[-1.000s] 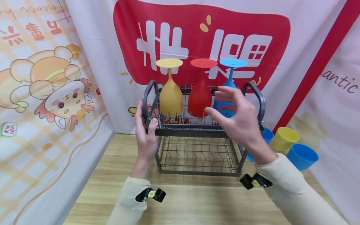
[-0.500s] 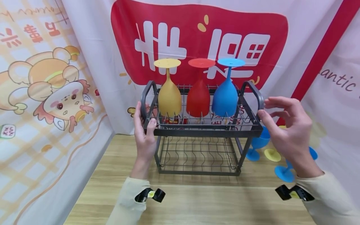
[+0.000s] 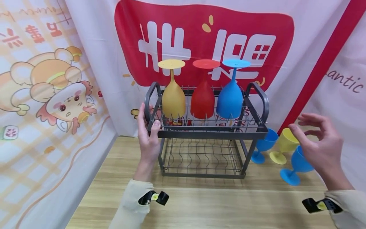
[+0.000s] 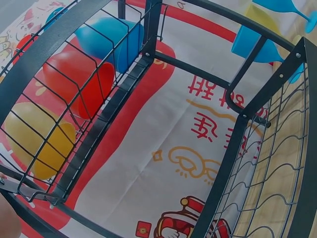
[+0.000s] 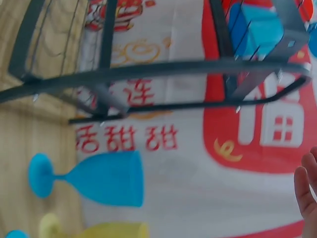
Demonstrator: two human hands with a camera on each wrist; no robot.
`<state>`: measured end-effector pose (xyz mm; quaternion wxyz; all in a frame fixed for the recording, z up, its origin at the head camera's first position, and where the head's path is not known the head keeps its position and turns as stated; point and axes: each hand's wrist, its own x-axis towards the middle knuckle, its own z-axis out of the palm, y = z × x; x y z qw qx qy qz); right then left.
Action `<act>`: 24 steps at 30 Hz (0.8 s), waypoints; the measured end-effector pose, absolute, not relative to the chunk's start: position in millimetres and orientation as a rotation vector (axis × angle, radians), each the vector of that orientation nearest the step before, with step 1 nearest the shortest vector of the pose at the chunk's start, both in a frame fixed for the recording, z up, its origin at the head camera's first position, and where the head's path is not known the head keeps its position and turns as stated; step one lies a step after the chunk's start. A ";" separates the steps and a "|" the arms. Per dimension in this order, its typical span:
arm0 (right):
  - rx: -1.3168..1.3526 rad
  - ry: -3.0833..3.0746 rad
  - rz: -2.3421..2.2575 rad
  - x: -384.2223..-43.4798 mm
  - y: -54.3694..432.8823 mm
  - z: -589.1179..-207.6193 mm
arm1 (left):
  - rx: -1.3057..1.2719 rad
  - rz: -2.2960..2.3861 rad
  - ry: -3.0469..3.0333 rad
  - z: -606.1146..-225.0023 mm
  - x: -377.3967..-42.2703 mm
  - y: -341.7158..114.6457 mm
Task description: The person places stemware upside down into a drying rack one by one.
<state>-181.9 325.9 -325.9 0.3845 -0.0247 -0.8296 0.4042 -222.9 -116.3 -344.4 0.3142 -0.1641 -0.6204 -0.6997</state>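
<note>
While the left hand (image 3: 148, 136) grips the near left corner of the dark rack (image 3: 191, 136), thumb laid over the front edge and fingers on the outer side by the left handle (image 3: 147, 103), it's the right hand (image 3: 321, 144) that draws the eye, up in the air on the other flank! Its fingers curve loosely, a wide gap between them and the thumb, and the whole hand hangs above the cups at that side.

Up on the top tier, what a line-up: a yellow goblet (image 3: 173, 100) at left, a red goblet (image 3: 202, 101) in the middle, a blue goblet (image 3: 229, 100) at right, all three upside down, bowls in the wires, feet to the sky.

Down on the counter (image 3: 186, 203), to the right of the rack, three more stand on their feet: a blue cup (image 3: 264, 141) just beside the frame, a yellow cup (image 3: 287, 140) next to it, and a second blue cup (image 3: 301, 160) nearest the person. From the right wrist, only part of the right hand shows, at the edge, well apart from the cups. Behind it all hangs a white cloth (image 3: 97, 63) with a big red patch (image 3: 251, 22).
</note>
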 end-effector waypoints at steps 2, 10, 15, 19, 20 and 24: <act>-0.157 -2.142 1.053 -183.9 335.3 -334.2 | -0.429 -1.841 -1.638 -344.4 -223.1 -116.2; -0.465 -2.218 1.144 -189.0 369.4 -370.0 | -0.429 -1.830 -1.642 -346.2 -222.9 -116.6; -0.597 -2.222 1.160 -193.6 386.4 -392.5 | -0.439 -1.834 -1.637 -345.9 -223.2 -115.9; -0.668 -2.220 1.180 -196.5 400.5 -410.1 | -0.439 -1.833 -1.641 -344.3 -222.6 -115.6; -0.685 -2.225 1.185 -197.0 403.9 -414.4 | -0.435 -1.831 -1.644 -344.2 -222.6 -115.6; -0.746 -2.257 1.206 -196.9 414.5 -430.5 | -0.427 -1.832 -1.646 -343.9 -221.7 -116.1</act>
